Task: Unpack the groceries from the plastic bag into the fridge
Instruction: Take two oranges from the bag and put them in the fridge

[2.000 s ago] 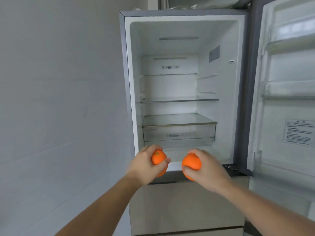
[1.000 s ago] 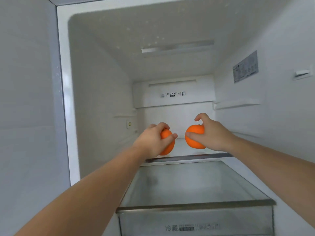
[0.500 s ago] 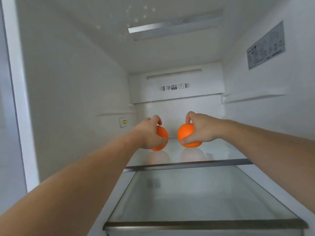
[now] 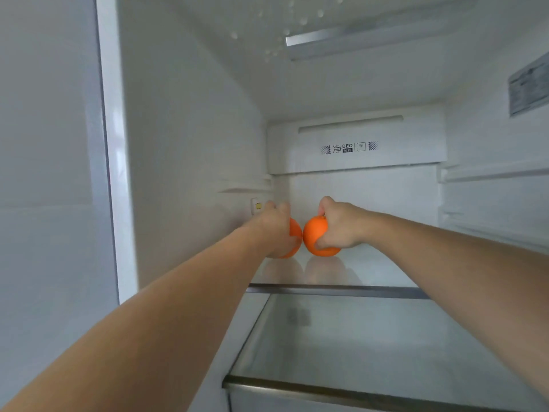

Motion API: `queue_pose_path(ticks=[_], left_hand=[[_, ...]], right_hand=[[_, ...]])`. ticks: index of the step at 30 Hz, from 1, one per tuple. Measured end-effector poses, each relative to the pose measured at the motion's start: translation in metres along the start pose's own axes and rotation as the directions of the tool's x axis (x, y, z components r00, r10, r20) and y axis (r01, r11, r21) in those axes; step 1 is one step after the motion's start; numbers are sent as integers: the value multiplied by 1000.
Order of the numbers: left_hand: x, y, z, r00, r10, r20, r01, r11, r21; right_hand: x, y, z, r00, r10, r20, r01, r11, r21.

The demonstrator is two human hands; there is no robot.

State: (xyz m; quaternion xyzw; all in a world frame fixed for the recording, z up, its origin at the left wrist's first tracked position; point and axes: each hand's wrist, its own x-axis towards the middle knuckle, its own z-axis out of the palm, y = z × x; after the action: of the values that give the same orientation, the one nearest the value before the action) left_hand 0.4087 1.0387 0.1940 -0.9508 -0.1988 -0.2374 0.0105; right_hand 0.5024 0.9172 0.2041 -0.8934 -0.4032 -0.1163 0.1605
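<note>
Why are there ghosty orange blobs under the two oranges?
In the head view, the glass shelf acts like a mirror, so faint reflections sit below the left orange and right orange. The left hand looks a bit blurred, and the wide lens bends the fridge walls.

Both bare arms reach forward, nearly straight. The left hand (image 4: 276, 230) curls closed, knuckles up; the right hand (image 4: 338, 224) is closed too — thumb below, fingers (image 4: 325, 203) above — the two hands close together.
</note>
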Motion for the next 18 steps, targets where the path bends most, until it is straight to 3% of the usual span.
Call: queue_pose_path(ticks=[12, 18], left_hand=[[-13, 4, -13, 999, 42, -25, -39, 993, 109], [-39, 11, -31, 989, 140, -51, -135, 987, 83]], right_hand=[[-18, 3, -7, 1000, -24, -17, 23, 999, -41], [-55, 0, -18, 989, -59, -137, 39, 989, -140]])
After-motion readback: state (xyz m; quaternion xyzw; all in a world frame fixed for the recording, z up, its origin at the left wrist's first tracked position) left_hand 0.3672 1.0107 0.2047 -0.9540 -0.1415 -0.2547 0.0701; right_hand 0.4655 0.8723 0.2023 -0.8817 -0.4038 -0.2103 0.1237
